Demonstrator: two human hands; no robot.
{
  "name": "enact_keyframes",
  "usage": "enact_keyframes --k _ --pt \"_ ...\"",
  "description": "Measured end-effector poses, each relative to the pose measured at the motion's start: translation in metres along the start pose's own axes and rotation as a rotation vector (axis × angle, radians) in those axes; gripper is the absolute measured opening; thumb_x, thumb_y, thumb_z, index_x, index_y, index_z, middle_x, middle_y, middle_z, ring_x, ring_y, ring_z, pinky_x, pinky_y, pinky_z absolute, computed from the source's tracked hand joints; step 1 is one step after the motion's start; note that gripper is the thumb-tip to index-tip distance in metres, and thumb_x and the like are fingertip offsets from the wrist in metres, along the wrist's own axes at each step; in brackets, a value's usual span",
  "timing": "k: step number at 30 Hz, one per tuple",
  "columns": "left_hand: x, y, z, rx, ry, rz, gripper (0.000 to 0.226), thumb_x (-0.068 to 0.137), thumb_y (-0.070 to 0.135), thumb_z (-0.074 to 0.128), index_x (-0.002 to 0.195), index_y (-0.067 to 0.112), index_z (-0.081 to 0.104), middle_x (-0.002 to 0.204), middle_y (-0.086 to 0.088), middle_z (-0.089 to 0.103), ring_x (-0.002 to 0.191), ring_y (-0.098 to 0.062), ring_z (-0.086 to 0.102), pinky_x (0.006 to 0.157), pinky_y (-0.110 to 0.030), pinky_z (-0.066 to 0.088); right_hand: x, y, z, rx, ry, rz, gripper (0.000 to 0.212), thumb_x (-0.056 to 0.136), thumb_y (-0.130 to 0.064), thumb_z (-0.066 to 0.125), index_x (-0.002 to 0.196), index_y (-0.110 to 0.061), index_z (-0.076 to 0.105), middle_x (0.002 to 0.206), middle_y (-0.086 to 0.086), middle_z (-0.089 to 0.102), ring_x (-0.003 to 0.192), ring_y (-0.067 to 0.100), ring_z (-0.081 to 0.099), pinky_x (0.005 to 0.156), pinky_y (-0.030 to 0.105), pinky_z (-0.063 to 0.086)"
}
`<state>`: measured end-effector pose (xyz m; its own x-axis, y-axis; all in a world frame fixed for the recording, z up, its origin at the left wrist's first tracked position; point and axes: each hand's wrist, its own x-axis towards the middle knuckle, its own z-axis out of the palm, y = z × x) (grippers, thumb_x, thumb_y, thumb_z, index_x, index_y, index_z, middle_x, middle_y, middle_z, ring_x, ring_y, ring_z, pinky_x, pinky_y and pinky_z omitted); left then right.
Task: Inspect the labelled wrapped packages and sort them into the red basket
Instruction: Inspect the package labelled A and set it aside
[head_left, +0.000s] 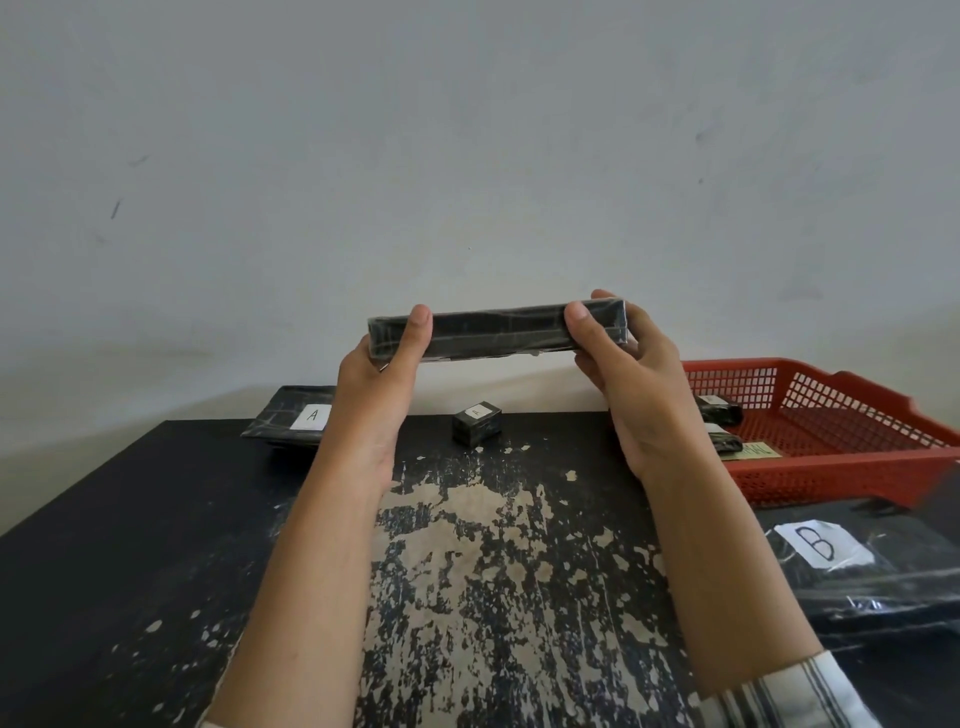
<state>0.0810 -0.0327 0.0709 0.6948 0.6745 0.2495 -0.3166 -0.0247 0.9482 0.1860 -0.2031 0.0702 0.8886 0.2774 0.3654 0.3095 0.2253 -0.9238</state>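
Note:
I hold a long black wrapped package level in the air above the table, edge toward me, no label showing. My left hand grips its left end and my right hand grips its right end. The red basket stands at the right, with two small black wrapped packages inside near its left wall. A flat black package labelled A lies at the far left of the table. A small black cube labelled A sits at the far middle.
A large black wrapped package labelled B lies at the near right, in front of the basket. The black table has worn, flaking paint in its middle. A pale wall stands right behind the table's far edge.

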Motion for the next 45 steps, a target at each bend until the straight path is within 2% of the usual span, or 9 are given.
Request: enact_keyframes --k 5,9,18,23,26,29,33,39,45 --pt "-0.002 0.001 -0.001 -0.025 -0.053 -0.039 0.069 0.073 0.074 0.054 0.115 0.021 0.066 0.118 0.006 0.071 0.122 -0.008 0.061 0.117 -0.036 0.042 -0.001 -0.001 0.0 0.009 0.009 -0.01 0.079 0.059 -0.064 0.079 0.131 -0.034 0.063 0.126 -0.002 0.07 0.119 0.012 0.067 0.116 0.042 0.046" --pt "-0.002 0.0 0.001 -0.056 -0.022 -0.021 0.037 0.096 0.054 0.054 0.101 0.02 0.068 0.106 0.005 0.072 0.111 -0.007 0.064 0.116 -0.031 0.044 -0.002 -0.003 0.0 0.012 -0.013 -0.014 0.081 0.06 -0.065 0.078 0.133 -0.034 0.062 0.127 -0.003 0.07 0.121 0.012 0.066 0.116 0.04 0.045" --pt "0.001 0.003 -0.005 -0.095 -0.036 -0.009 0.049 0.083 0.059 0.059 0.108 0.017 0.067 0.114 0.004 0.073 0.118 -0.009 0.064 0.112 -0.031 0.047 -0.002 -0.007 -0.003 0.211 -0.072 0.052 0.077 0.076 -0.054 0.069 0.138 -0.008 0.062 0.126 0.005 0.073 0.12 0.02 0.071 0.102 0.032 0.058" --pt "0.001 0.007 -0.014 -0.118 -0.083 -0.104 0.076 0.077 0.065 0.064 0.138 0.021 0.059 0.133 -0.001 0.062 0.105 -0.018 0.064 0.077 -0.026 0.057 0.002 -0.004 -0.008 0.311 -0.138 0.005 0.078 0.081 -0.036 0.072 0.15 -0.006 0.051 0.142 0.011 0.065 0.13 0.019 0.065 0.111 0.032 0.052" --pt "0.002 0.005 -0.014 -0.212 -0.057 -0.064 0.056 0.096 0.034 0.067 0.149 0.028 0.05 0.119 -0.002 0.065 0.095 -0.014 0.064 0.066 -0.022 0.057 0.003 -0.002 -0.009 0.343 -0.209 0.022 0.071 0.09 -0.018 0.068 0.156 -0.009 0.043 0.148 0.009 0.06 0.132 0.02 0.064 0.115 0.037 0.049" --pt "0.006 0.001 -0.014 -0.186 -0.046 0.004 0.058 0.097 0.014 0.067 0.146 0.039 0.05 0.119 0.001 0.069 0.098 -0.012 0.068 0.074 -0.025 0.056 0.005 -0.001 -0.01 0.211 -0.212 0.023 0.075 0.096 -0.015 0.071 0.161 -0.018 0.035 0.16 0.004 0.049 0.139 0.021 0.057 0.119 0.045 0.044" --pt "0.008 -0.004 -0.013 -0.019 -0.089 0.08 0.073 0.093 0.009 0.072 0.151 0.044 0.044 0.133 0.007 0.068 0.116 -0.01 0.069 0.089 -0.027 0.057 -0.003 -0.005 -0.001 -0.218 -0.141 -0.019 0.129 0.058 -0.076 0.086 0.164 -0.039 0.022 0.167 -0.01 0.035 0.152 0.019 0.037 0.123 0.051 0.036" --pt "0.007 -0.008 -0.009 0.157 -0.115 0.133 0.08 0.089 0.016 0.079 0.151 0.043 0.039 0.129 0.015 0.067 0.122 -0.011 0.064 0.112 -0.044 0.049 -0.009 -0.002 0.014 -0.412 0.003 -0.126 0.122 0.076 -0.05 0.087 0.166 -0.029 0.009 0.168 -0.006 0.031 0.155 0.016 0.028 0.124 0.036 0.028" --pt "-0.002 -0.004 0.0 0.29 -0.006 0.166 0.108 0.059 0.063 0.091 0.149 0.04 0.035 0.151 0.017 0.048 0.141 -0.009 0.042 0.113 -0.036 0.037 -0.013 0.001 0.021 -0.435 0.06 -0.175 0.116 0.076 -0.045 0.09 0.163 -0.031 0.015 0.169 -0.005 0.03 0.156 0.017 0.027 0.122 0.035 0.028"
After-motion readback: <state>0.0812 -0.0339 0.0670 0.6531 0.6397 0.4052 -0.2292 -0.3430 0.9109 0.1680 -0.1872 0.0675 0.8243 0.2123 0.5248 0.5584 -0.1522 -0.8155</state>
